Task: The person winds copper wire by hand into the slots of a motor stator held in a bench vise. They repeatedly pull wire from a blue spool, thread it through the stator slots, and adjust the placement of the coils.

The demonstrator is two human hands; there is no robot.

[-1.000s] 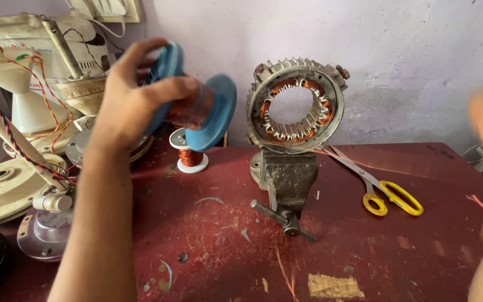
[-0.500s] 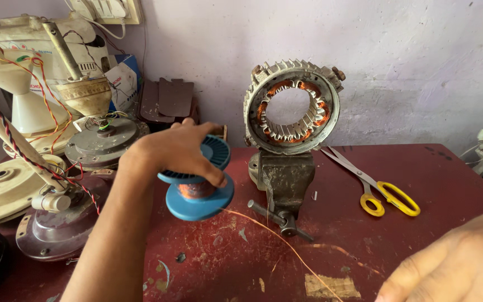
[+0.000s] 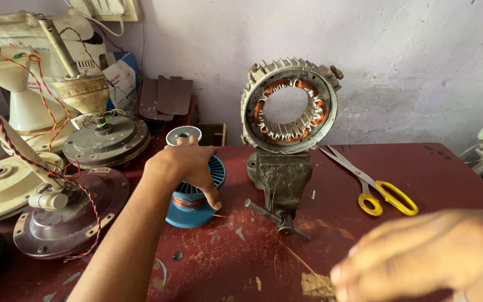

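The left hand (image 3: 183,168) is resting on top of a blue spool (image 3: 194,193) of copper wire, fingers curled loosely over its upper flange, on the red table (image 3: 431,173). The right hand (image 3: 426,260) is blurring near the front edge, fingers nearly together, and I cannot tell whether it is pinching the thin wire (image 3: 303,263). A vise (image 3: 279,179) clamping a stator (image 3: 290,105) is standing just right of the spool, scissors (image 3: 373,187) are lying farther right, and fan motors (image 3: 68,212) are crowding the left side.

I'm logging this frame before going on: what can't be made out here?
- Right hand: head view, motion-blurred; its grip cannot be told.
- Wire: too thin to follow into that hand.
- Blue spool: its top is covered by the left hand.
- Fan motors: cut off by the left edge.
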